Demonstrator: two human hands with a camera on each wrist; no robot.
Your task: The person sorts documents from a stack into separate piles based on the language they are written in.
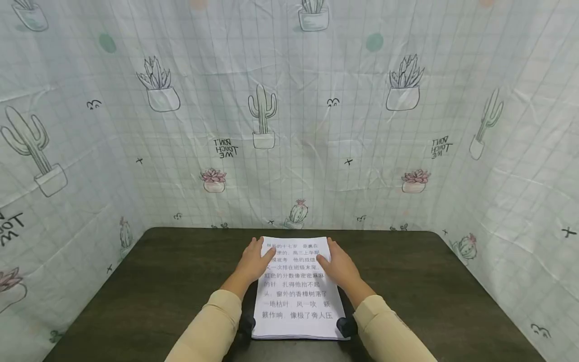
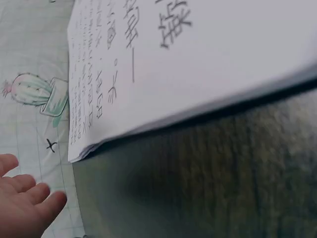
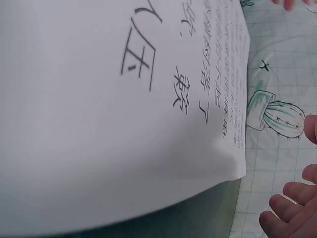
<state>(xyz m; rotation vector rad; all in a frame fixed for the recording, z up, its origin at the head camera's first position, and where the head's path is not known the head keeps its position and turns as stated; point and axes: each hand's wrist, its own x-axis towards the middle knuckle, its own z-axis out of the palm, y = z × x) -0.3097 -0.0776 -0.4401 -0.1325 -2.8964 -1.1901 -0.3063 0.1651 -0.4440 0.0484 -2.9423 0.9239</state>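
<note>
A stack of white printed paper [image 1: 296, 296], covered in lines of large Chinese characters, lies lengthwise on the dark wooden table [image 1: 181, 281]. Beside its far left edge is my left hand [image 1: 251, 262], its thumb seen over the page. On the opposite side my right hand [image 1: 338, 265] mirrors it, thumb also over the sheet. In the left wrist view, the left hand [image 2: 27, 203] shows spread fingers apart from the paper. The right wrist view has the right hand [image 3: 294, 203] with extended fingers, likewise apart from the sheets.
A pale cloth [image 1: 298, 125] printed with cacti and potted plants hangs behind the table and at both sides. Black devices [image 1: 347, 327] sit at the wrists, close to the paper's near corners.
</note>
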